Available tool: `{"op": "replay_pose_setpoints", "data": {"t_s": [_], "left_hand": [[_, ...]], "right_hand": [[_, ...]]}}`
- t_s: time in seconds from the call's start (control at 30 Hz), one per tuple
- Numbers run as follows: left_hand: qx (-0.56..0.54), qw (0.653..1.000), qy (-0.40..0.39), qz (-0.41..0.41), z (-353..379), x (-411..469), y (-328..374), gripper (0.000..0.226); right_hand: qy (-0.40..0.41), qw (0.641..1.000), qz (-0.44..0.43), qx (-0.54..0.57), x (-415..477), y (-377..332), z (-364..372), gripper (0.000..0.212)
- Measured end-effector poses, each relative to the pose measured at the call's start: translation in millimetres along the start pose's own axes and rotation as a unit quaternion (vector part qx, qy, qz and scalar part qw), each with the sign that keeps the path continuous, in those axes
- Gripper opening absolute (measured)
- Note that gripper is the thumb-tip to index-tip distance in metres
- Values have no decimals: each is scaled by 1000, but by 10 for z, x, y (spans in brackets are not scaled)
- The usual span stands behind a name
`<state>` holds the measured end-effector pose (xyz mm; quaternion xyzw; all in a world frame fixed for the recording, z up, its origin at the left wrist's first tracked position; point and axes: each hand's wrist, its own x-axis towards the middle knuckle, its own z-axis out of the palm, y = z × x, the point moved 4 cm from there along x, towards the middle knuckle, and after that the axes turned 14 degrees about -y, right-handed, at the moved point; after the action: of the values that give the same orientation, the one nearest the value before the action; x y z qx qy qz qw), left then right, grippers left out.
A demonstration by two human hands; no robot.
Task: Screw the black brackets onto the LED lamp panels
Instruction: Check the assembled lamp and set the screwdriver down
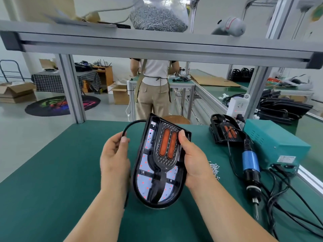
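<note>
1. Green matting covers the bench, and the LED lamp panel stands tilted over it at centre, rounded end down; whether that end touches the mat cannot be told.
2. The left hand lies against the panel's left edge, its curled fingers and thumb pinching the black cable that loops out from the panel's top left.
3. The right hand grips the panel's right edge, with its thumb lying on the black bracket, which sits in the panel's middle and carries two orange lenses.
4. Just right of the panel, beside the right wrist, is a small heap of screws.
5. Further right of the panel, an electric screwdriver with a blue body lies with its bit pointing toward the near edge.
6. Right of that stands a teal power box.
7. Beyond the panel to the right, a second lamp panel leans beside the box.
8. Behind the panel, a person stands at another bench, back turned.
9. Above the panel, an aluminium shelf holds a clear bag of screws.
</note>
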<state>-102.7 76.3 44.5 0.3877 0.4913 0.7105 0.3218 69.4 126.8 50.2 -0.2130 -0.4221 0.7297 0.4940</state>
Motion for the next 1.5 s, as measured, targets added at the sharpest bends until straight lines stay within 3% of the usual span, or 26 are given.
{"op": "replay_pose_setpoints", "data": {"t_s": [0.07,0.13,0.2,0.27,0.3,0.37,0.47,0.67,0.8,0.87,0.93,1.0,1.07,1.13,1.2,1.27,1.4,1.5], "left_hand": [[-89,988,-105,-73,151,-25,-56,16],[-59,961,-239,-131,251,-90,-55,23],[59,931,-322,-161,288,-125,-69,31],[37,915,-356,-186,296,-139,-99,32],[-32,909,-360,-208,299,-141,-113,29],[-165,882,-358,-257,287,-162,-126,48],[-239,866,-366,-244,332,-210,-139,63],[-270,900,-300,-163,355,-176,-160,49],[-277,940,-170,-108,201,-13,-200,44],[-287,950,-99,-76,81,76,-211,34],[-300,952,-45,-48,-23,137,-236,28],[-320,947,-11,-39,-75,153,-260,28],[-341,939,1,-48,-83,150,-277,31],[-359,931,-11,-63,-69,152,-288,31],[-368,925,-41,-86,-23,139,-303,28],[-358,922,-93,-112,53,91,-305,36],[-283,923,-232,-119,225,-18,-252,48],[-244,916,-294,-121,309,-73,-238,49]], "right_hand": [[0,999,14,35,13,35,15,60],[18,998,-1,65,33,7,-33,64],[53,996,-37,57,51,-53,-129,54],[77,995,-60,16,57,-80,-198,35],[86,994,-67,-7,51,-84,-212,30],[95,992,-76,-42,37,-76,-213,30],[87,992,-71,-60,9,-71,-159,29],[75,991,6,-110,4,-88,-118,39],[69,963,26,-259,15,-236,-135,43],[38,972,6,-233,11,-321,-104,32],[-83,971,98,-201,-21,-225,51,31],[-179,913,258,-260,-146,35,225,46],[-185,876,340,-289,-197,282,274,53],[-93,903,324,-267,-147,406,227,49],[28,944,247,-219,-45,420,83,40],[95,965,173,-174,28,399,-36,35],[121,988,91,-27,32,307,-114,30],[84,987,98,95,1,244,-98,25]]}}
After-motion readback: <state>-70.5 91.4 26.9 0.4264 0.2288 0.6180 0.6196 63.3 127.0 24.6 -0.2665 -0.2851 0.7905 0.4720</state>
